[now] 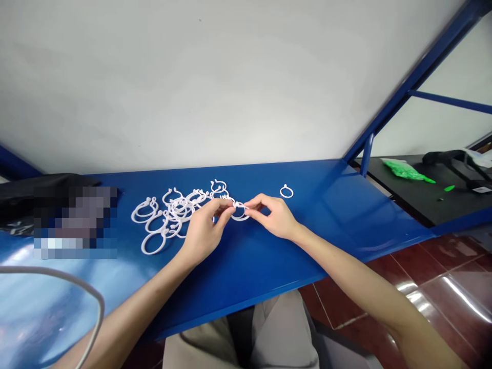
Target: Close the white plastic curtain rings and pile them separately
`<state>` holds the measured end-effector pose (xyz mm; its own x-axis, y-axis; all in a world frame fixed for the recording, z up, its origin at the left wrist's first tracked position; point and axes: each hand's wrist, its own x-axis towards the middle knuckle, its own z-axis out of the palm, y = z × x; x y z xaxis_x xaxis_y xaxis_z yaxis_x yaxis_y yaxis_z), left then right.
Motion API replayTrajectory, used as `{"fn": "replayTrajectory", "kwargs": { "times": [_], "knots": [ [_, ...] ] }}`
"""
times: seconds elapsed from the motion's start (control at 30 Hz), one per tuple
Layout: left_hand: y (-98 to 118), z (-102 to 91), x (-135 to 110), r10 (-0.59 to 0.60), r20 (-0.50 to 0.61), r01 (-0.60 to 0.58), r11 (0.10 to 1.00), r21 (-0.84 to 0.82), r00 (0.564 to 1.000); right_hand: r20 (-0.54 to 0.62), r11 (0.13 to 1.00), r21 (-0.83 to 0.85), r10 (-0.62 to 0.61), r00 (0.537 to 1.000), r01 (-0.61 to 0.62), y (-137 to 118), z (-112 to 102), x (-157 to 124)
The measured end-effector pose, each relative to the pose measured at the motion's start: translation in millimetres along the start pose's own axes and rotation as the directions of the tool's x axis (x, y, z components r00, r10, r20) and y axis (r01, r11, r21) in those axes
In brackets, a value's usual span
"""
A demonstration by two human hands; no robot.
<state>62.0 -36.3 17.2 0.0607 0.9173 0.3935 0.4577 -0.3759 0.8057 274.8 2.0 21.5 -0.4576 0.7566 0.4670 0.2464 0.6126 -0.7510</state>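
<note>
— What do you have at the far left?

— I see a grey cable (77, 287) curving over the blue table (346, 225), and behind it a dark bag (23, 197) against the white wall (230, 77).

— And further in?

— A pile of white plastic rings (169, 215) lies on the table, tangled together, just left of my hands. My left hand (202, 230) sits at the pile's right edge, its fingertips pinching the left side of one ring (240, 211).

— The right hand?

— My right hand (274, 218) pinches the same ring from the other side. So both hands grasp it, and the ring is held between them just above the table, near the back edge.

— Anything beyond that?

— A single ring (286, 191) lies alone on the table, just behind my right hand. Farther right, past a blue frame post (367, 154), there is a black surface (415, 195) with a green bag (405, 170) on it.
</note>
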Motion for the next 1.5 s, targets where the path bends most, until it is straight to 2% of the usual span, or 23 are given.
{"fn": "replayTrajectory", "kwargs": {
  "times": [0.07,0.17,0.33,0.47,0.57,0.67,0.77,0.9,1.0,1.07,1.17,1.3,1.4,1.5],
  "knots": [
    [-0.3,0.5,0.1,0.021,0.007,-0.021,1.0,0.001,1.0,0.003,0.996,-0.055,-0.066,0.998,0.066,-1.3,0.8,-0.9],
    [1.1,0.2,-1.5,0.133,-0.021,-0.132,0.989,0.071,0.991,-0.006,0.978,-0.136,-0.163,0.987,0.16,-4.2,3.8,-3.3],
    [-1.8,-1.9,-6.3,0.319,-0.016,-0.311,0.932,0.188,0.948,0.031,0.929,-0.215,-0.301,0.953,0.3,-9.0,10.3,-8.8],
    [-7.2,-3.0,-5.1,0.382,0.058,-0.383,0.886,0.26,0.922,0.085,0.895,-0.267,-0.348,0.934,0.358,-5.9,13.0,-8.7],
    [-7.6,-4.6,-0.1,0.389,0.099,-0.399,0.862,0.312,0.916,0.076,0.881,-0.318,-0.345,0.936,0.35,-1.3,9.4,-3.1],
    [-8.4,-7.4,4.1,0.39,0.111,-0.397,0.808,0.435,0.914,0.008,0.88,-0.419,-0.242,0.97,0.223,5.7,-4.9,4.9],
    [-14.8,-10.6,5.0,0.366,0.156,-0.388,0.735,0.556,0.917,-0.12,0.841,-0.54,-0.025,0.992,-0.044,17.9,-30.3,10.3],
    [-26.5,-12.4,4.4,0.317,0.204,-0.373,0.688,0.622,0.926,-0.262,0.653,-0.672,0.231,0.937,-0.349,34.6,-62.6,11.3],
    [-29.6,-11.8,5.0,0.301,0.208,-0.363,0.692,0.624,0.931,-0.311,0.544,-0.719,0.306,0.9,-0.433,38.1,-71.1,10.4],
    [-28.8,-11.4,5.6,0.293,0.205,-0.356,0.698,0.621,0.934,-0.317,0.527,-0.735,0.289,0.904,-0.426,36.6,-69.4,10.1],
    [-25.4,-11.4,6.1,0.291,0.18,-0.337,0.7,0.629,0.94,-0.274,0.585,-0.733,0.214,0.938,-0.348,33.3,-61.0,10.3],
    [-19.2,-13.1,6.0,0.343,0.091,-0.319,0.699,0.64,0.935,-0.169,0.764,-0.619,0.1,0.981,-0.184,28.8,-44.2,10.3],
    [-13.0,-14.6,5.4,0.431,0.063,-0.371,0.684,0.628,0.9,-0.098,0.905,-0.409,0.081,0.992,-0.114,20.6,-28.8,9.1],
    [-6.6,-14.5,3.7,0.518,0.143,-0.499,0.658,0.564,0.844,-0.035,0.984,-0.131,0.119,0.992,-0.122,9.3,-14.7,6.7]
  ]
}}
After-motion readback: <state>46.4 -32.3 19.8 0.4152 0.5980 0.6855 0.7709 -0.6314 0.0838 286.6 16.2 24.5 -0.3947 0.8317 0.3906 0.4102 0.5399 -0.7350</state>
